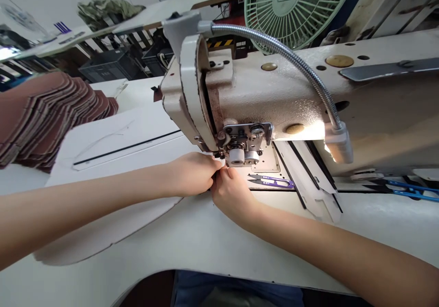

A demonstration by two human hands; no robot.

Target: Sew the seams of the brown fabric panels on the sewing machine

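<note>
Both hands meet just below the needle area of a sewing machine (240, 101). My left hand (195, 174) has its fingers closed near the machine's foot, at the right end of a large white panel (137, 156) with a black strip (126, 147) along it. Beside it, my right hand (233, 195) is pinched shut, its fingertips touching or nearly touching the left ones. What lies between the fingertips is too small and hidden to name. Purple thread snips (272, 181) rest on the machine bed to the right of the hands.
Brown layered pieces (51, 115) are stacked at the left. White strips with black edges (308, 174) and blue-handled snips (404, 189) lie at the right. A flexible lamp (338, 142) hangs over the bed. Behind stand a green fan (288, 5) and grey crates (109, 65).
</note>
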